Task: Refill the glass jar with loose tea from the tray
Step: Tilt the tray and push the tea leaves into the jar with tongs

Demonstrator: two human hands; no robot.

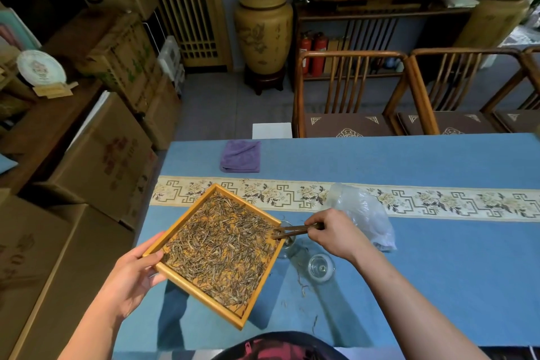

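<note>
1. The left hand (133, 275) holds the wooden tray (201, 294) up off the counter (438, 272). Its fingers are curled round the tray's near left corner, with the thumb on the rim.
2. The tray is tipped, and its far right corner sits over the glass jar (287, 240). I think that is so the loose tea (219, 245) can slide down to that corner and drop in.
3. The right hand (333, 235) pinches a pair of dark wooden tongs (293, 231), fingers closed tight on the handle end. The tips poke into the tea at the tray's right corner, likely to push leaves toward the jar.
4. The jar stands on the counter, mostly hidden behind the tray's right edge. Only a bit of clear glass shows, so I cannot tell how full it is.
5. The glass lid (320, 267) lies on the counter just right of the tray, out of the way so the jar's mouth is open.
6. A few leaves have spilled on the counter near the lid.
7. A clear plastic bag (365, 213) lies beyond the right hand, and a purple cloth (241, 156) lies well behind the tray.
8. Lots of tea is left in the tray, so the job looks far from done.
</note>
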